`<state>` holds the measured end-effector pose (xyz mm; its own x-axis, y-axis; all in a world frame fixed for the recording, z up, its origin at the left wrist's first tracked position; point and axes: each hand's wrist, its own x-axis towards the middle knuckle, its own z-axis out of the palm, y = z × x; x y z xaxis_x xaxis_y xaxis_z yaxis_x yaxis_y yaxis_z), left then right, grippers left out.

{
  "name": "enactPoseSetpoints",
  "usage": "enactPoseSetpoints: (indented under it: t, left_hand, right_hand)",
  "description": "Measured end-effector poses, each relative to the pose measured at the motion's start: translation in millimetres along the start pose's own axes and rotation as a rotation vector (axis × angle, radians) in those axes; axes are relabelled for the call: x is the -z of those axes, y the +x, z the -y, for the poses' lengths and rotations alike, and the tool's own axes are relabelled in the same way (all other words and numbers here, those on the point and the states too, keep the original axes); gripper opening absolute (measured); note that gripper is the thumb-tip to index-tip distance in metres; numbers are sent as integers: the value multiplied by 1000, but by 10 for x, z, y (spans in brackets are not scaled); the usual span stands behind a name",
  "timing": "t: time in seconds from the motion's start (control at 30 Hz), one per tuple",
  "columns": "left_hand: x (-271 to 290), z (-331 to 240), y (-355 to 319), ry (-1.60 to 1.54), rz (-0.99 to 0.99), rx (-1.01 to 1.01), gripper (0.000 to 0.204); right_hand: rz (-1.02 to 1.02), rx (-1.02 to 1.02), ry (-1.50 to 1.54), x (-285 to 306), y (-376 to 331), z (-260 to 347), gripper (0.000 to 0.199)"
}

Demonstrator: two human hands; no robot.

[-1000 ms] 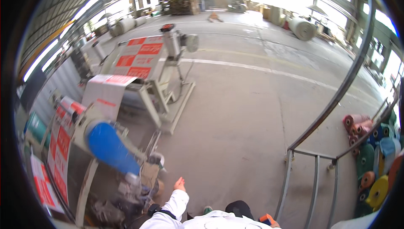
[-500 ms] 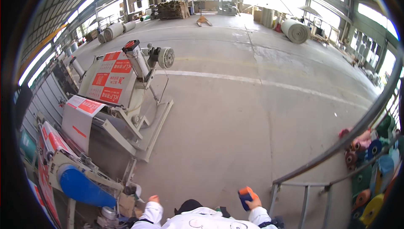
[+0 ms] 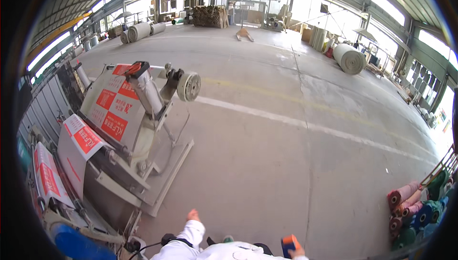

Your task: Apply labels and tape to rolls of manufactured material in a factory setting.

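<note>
Far L of the shop there's a grey corrugated panel (image 3: 42, 112), then a blue guard (image 3: 78, 244) down low, then a big machine (image 3: 155, 162) w/ a red-&-white printed sheet (image 3: 113, 105) running over its rollers. Concrete floor (image 3: 248, 164), pretty scuffed, w/ a white stripe (image 3: 267, 115) and a fainter yellow one crossing it. At the back, L to R: pale rolls (image 3: 139, 32), a brown stack (image 3: 210, 17), an orange pallet-jack-looking thing (image 3: 244, 34), one more fat pale roll (image 3: 350, 60). Coloured rolls (image 3: 403, 197) piled far R.

Blue guard's cut off at the bottom, ditto the coloured pile at the R rim. Windows are blown out, so the stuff by them is hard to ID. Most of the R forearm's out of view.

Person's L hand (image 3: 193, 215) is out front of a white sleeve, near the machine's base; fingers look part-curled, can't tell exactly how far or if anything's in there. R hand (image 3: 298, 250) is closed round an orange-&-navy block (image 3: 289, 244), which sticks out past the fingers on the hand's L side, up off the floor afaict.
</note>
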<state>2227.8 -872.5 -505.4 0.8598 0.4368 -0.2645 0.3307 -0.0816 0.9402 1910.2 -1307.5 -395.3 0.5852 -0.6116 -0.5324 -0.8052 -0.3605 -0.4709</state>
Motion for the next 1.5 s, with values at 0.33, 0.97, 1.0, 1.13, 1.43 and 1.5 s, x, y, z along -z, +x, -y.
enactPoseSetpoints:
  t: [0.33,0.97,1.0,1.13,1.43,1.5]
  left_hand:
    - [-2201,-2418,837,91,663,-137,29]
    - [-2776,-1527,3778,599,-13,342,25]
    - [-3138,-1844,4039,587,87,309,26]
    - [-4368,-3299,4781,125,356,53,32]
    - [-5554,-4304,6160,318,587,-138,27]
    - [-5735,-4182,6508,398,466,-9,26]
  right_hand:
    - [118,-194,101,421,1057,1180,50]
    - [-79,712,90,931,5462,6700,41]
    - [-17,542,-76,935,5467,6654,55]
    - [243,288,-276,896,6064,6179,57]
    - [361,172,-293,663,7472,7339,42]
    - [344,176,-268,621,7992,7547,38]
